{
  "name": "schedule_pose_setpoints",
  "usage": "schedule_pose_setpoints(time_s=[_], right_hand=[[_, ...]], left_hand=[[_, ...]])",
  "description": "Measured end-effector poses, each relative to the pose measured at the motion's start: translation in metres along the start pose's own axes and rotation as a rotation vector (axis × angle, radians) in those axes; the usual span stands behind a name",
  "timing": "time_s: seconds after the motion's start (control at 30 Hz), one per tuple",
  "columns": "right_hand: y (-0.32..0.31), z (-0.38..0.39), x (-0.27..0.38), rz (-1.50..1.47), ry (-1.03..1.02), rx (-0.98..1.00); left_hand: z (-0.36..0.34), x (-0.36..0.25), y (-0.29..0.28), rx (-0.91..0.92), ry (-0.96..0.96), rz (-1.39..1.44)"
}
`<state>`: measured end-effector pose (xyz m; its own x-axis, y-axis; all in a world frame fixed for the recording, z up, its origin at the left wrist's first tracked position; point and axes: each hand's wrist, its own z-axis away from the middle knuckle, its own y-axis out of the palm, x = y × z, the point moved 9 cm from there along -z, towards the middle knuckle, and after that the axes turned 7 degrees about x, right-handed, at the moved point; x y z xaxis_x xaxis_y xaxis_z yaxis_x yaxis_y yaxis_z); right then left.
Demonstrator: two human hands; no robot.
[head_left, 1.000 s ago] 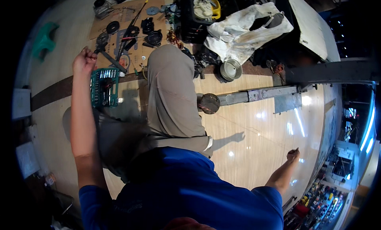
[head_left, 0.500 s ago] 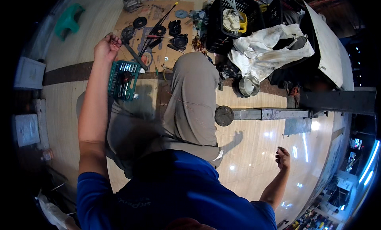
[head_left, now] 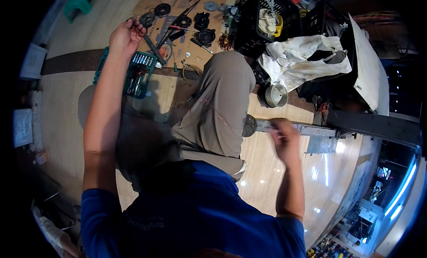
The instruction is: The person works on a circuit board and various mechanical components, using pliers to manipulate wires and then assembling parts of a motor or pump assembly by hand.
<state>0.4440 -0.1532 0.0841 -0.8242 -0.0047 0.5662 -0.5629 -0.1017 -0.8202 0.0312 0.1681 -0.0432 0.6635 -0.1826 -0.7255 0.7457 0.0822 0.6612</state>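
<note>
My left hand (head_left: pixel 127 36) is raised at the far left with its fingers curled together. Reddish strands, seemingly thin copper wire (head_left: pixel 136 32), show at its fingertips. Fine copper-coloured wire (head_left: pixel 215 112) also lies across my raised knee; whether it runs to either hand is too faint to tell. My right hand (head_left: pixel 284 140), smeared by motion, is over the floor right of that knee, in front of a metal beam (head_left: pixel 307 129). Its fingers are too blurred to read. Below my left hand, partly behind the forearm, a green socket set case (head_left: pixel 141 89) lies open.
Flat cardboard (head_left: pixel 182 4) ahead carries black motor parts (head_left: pixel 206 36), a screwdriver (head_left: pixel 201 45) and pliers (head_left: pixel 191 69). To the right are a black crate (head_left: pixel 249 37), a stained white cloth (head_left: pixel 289 57) and a blower wheel (head_left: pixel 276 96). A green stool (head_left: pixel 80 6) stands far left.
My right hand has swung inward and up from the far right toward my knee. The left hand has shifted slightly up and right, still curled. The whole view has tilted a little.
</note>
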Motion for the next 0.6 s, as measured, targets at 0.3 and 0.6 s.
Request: schedule_pose_setpoints(time_s=[0.3, 0.6], right_hand=[[0.075, -0.041, 0.047, 0.083, -0.107, 0.144], [-0.032, 0.025, -0.068, -0.940, 0.041, -0.256]], left_hand=[[0.011, -0.011, -0.004, 0.012, -0.006, 0.060], [-0.009, -0.013, -0.053, -0.175, -0.049, 0.005]])
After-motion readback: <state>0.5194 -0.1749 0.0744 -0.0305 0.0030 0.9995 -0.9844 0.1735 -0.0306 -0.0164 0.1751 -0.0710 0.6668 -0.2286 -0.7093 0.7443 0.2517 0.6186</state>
